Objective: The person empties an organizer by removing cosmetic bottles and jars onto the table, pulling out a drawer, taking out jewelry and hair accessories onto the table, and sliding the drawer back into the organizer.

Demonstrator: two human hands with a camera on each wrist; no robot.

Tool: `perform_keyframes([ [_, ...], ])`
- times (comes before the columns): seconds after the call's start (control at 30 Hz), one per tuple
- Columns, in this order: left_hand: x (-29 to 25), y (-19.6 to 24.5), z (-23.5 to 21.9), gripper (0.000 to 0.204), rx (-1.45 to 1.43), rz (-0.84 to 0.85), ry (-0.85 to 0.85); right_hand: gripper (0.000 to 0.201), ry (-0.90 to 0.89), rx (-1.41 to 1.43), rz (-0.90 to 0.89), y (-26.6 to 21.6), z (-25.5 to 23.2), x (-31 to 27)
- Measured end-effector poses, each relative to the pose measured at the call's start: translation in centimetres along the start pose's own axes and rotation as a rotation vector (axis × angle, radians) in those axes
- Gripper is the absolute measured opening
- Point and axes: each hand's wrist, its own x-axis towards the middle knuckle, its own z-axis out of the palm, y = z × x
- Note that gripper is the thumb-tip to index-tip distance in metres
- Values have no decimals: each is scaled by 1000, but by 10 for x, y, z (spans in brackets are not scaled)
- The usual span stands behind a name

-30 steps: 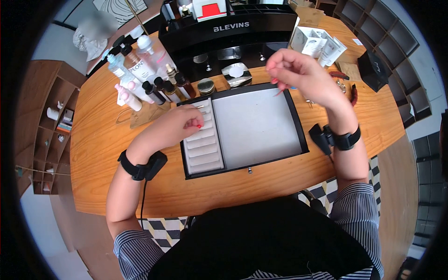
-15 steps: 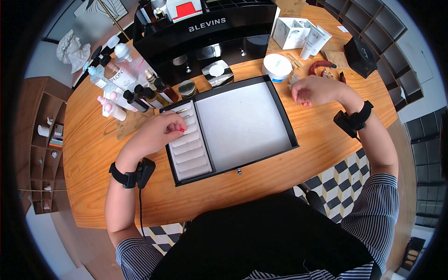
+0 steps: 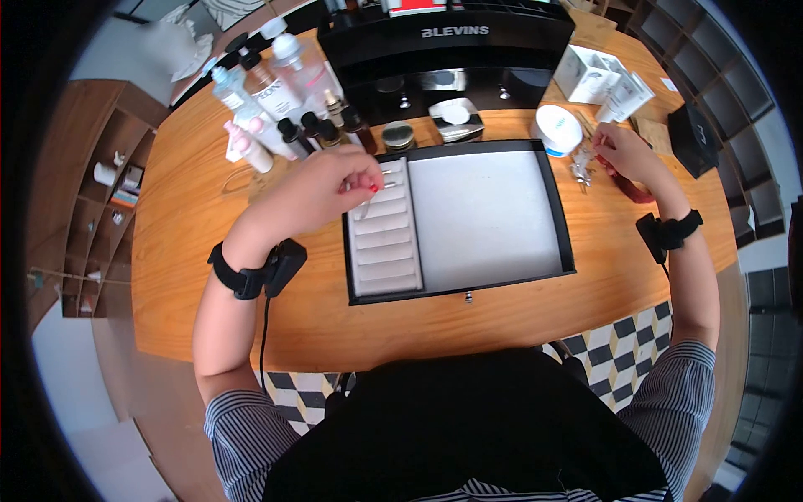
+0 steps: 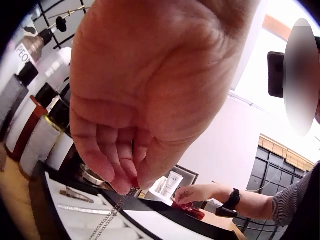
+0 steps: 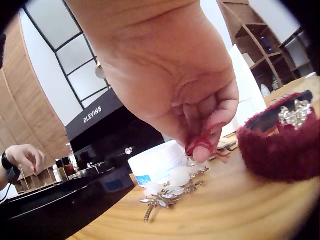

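My left hand (image 3: 322, 188) is over the ring-roll section (image 3: 386, 258) at the left of a black-edged jewelry drawer (image 3: 570, 251). Its fingertips pinch a thin silver chain (image 4: 106, 221), which hangs down toward the pale rolls. Slim metallic hair clips (image 4: 77, 209) lie on the rolls beneath. On the table right of the drawer, my right hand (image 3: 629, 155) has its fingers curled in, and a thin red cord (image 5: 206, 141) with loose ends is at its fingertips. Just below it lies a silver hair clip with pale leaf shapes (image 5: 162, 200). A fuzzy dark red headband (image 5: 275, 157) stands beside this hand.
A white round jar (image 3: 558, 130) stands near the right hand, with white boxes (image 3: 590, 75) behind. Several bottles (image 3: 288, 92) crowd the back left. A black BLEVINS cabinet (image 3: 452, 63) rises behind the drawer, and a black box (image 3: 693, 140) is far right.
My right hand has moved from above the drawer's right corner out to the trinkets on the right. My left hand has stayed over the ring rolls; a hanging chain now shows below it.
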Motion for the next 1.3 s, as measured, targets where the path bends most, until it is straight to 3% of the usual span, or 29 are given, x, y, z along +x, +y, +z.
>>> perform_keyframes([
  [0.13, 0, 10, -8, 8, 5, 22, 53, 4, 24, -7, 77, 7, 4, 7],
  [0.27, 2, 19, -12, 9, 42, 40, 42, 5, 20, 51, 39, 29, 4, 13],
  [0.57, 3, 27, -8, 10, 63, 60, 30, 8, -11, 74, 43, 28, 0, 11],
  [0.67, 4, 28, -7, 10, 51, 82, 43, 9, -20, -35, 88, 21, 2, 10],
  [0.73, 4, 32, -7, 10, 35, 87, 35, 13, 199, -315, -53, 23, 5, 10],
  [0.83, 8, 36, -8, 10, 72, 133, 40, 14, 334, -316, -174, 11, 1, 12],
  [1.07, 17, 51, -7, 9, 77, 246, 66, 11, 266, -239, -251, -31, -7, 5],
  [1.3, 9, 49, -3, 10, 66, 180, 36, 10, 98, -103, -8, -13, 0, -4],
])
